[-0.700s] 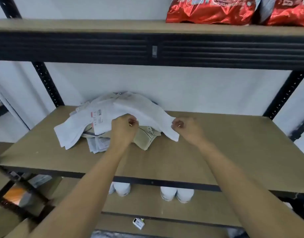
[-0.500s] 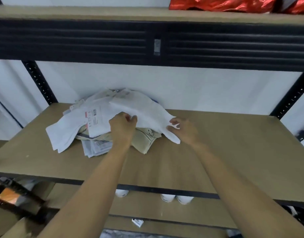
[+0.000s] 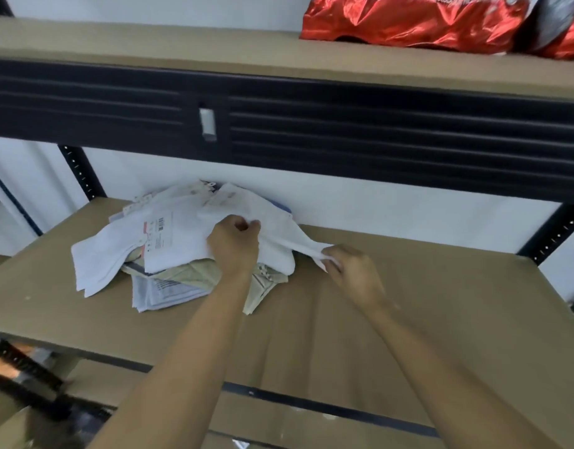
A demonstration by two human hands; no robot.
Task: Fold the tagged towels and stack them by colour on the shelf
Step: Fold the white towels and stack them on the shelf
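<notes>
White towel (image 3: 279, 231) is lying atop the towel heap (image 3: 182, 286) on the shelf (image 3: 425, 303) (rear left). The left hand (image 3: 234, 246) is clamping its grip on the middle, and the right hand (image 3: 353, 270) is pinching the stretched corner.

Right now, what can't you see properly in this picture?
All in the head view:
1. The tag on the white towel: print too small and blurred to read.
2. The pile under it: the white towel hides how many towels lie there.
3. The red bags: cut off by the top edge.
4. The left hand: its grip is hidden by the back of the hand.
</notes>
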